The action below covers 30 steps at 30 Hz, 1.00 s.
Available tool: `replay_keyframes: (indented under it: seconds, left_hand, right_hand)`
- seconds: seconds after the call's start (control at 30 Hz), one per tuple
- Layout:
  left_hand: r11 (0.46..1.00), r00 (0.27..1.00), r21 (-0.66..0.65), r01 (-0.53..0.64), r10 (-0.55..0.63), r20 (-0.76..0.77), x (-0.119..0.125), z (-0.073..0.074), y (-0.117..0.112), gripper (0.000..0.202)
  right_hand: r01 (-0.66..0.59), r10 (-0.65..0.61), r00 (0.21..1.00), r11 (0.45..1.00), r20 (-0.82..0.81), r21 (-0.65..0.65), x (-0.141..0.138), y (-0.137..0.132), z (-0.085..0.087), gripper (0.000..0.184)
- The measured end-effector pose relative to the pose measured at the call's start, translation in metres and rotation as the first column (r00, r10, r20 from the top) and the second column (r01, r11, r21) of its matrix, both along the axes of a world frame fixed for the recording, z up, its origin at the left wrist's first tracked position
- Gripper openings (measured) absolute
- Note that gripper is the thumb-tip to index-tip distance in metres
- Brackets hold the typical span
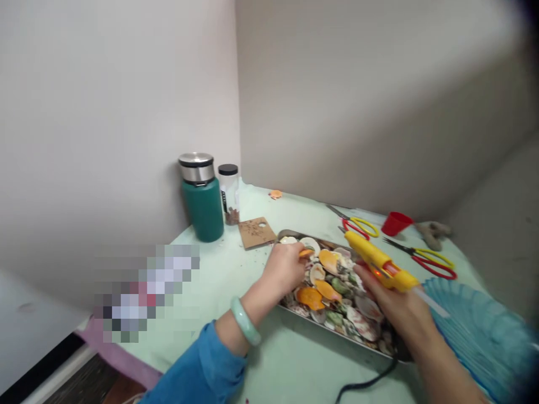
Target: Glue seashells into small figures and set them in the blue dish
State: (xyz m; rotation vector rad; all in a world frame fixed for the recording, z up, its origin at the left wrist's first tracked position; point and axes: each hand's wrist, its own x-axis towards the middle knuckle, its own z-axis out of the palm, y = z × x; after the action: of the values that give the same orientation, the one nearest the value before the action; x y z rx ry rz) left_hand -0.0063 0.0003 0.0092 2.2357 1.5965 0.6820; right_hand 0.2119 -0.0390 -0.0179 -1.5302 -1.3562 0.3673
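My right hand (391, 306) is wrapped round a yellow hot glue gun (379, 261), held over the right part of a metal tray (332, 331). A pale glue stick (432, 301) juts from its back end, and a small red light glows on its side. My left hand (286, 269) is closed above the tray's left end, with an orange seashell (306, 253) at its fingertips; the fingers are partly hidden. White, orange, green and reddish seashells (326, 290) fill the tray.
Behind the tray lie two pairs of scissors (360, 227), (433, 262) and a red cup (396, 223). A blue ribbed dish (475, 325) is at right. A green flask (202, 202), a jar (229, 193) and a brown board (256, 232) stand or lie left. A dark cord (366, 384) trails in front.
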Motion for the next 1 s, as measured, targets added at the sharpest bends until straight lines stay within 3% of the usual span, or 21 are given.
replay_keyframes:
  seconds: [0.07,0.17,0.37,0.53,0.63,0.77,0.83,0.93,1.0]
  left_hand:
    - [1.000,1.000,-0.008,0.003,-0.003,0.004,-0.002,0.003,0.001,0.021]
    - [1.000,1.000,-0.005,0.008,-0.008,0.002,-0.001,0.006,0.000,0.023]
    - [0.976,0.966,-0.082,0.200,-0.211,-0.150,0.021,0.004,-0.009,0.018]
    - [0.968,0.949,-0.149,0.200,-0.229,-0.215,0.047,0.000,-0.010,0.017]
    - [0.975,0.960,-0.147,0.169,-0.196,-0.200,0.050,0.001,-0.008,0.017]
    - [0.982,0.983,-0.115,0.148,-0.159,-0.091,0.039,0.007,-0.007,0.016]
    - [0.971,0.982,-0.146,0.188,-0.184,0.037,0.032,0.011,-0.008,0.013]
    - [0.938,0.932,-0.225,0.265,-0.189,0.308,0.027,0.014,-0.009,0.013]
    - [0.922,0.903,-0.256,0.289,-0.175,0.392,0.026,0.016,-0.009,0.013]
  right_hand:
    - [0.024,-0.023,1.000,0.997,0.017,-0.077,-0.004,-0.003,0.004,0.038]
    - [-0.030,0.031,0.999,0.996,0.018,-0.082,-0.007,-0.006,0.008,0.038]
    - [-0.053,0.052,0.999,0.995,-0.008,-0.083,-0.008,-0.008,0.012,0.038]
    - [-0.085,0.080,0.995,0.993,-0.060,-0.085,-0.008,-0.007,0.012,0.040]
    - [-0.084,0.079,0.994,0.994,-0.078,-0.070,-0.007,-0.007,0.011,0.042]
    - [-0.093,0.086,0.989,0.994,-0.117,-0.056,-0.007,-0.008,0.015,0.043]
    - [-0.106,0.097,0.985,0.992,-0.144,-0.062,-0.007,-0.010,0.019,0.042]
    - [-0.151,0.133,0.974,0.984,-0.181,-0.089,-0.010,-0.013,0.022,0.039]
    - [-0.198,0.174,0.962,0.975,-0.212,-0.101,-0.012,-0.014,0.022,0.038]
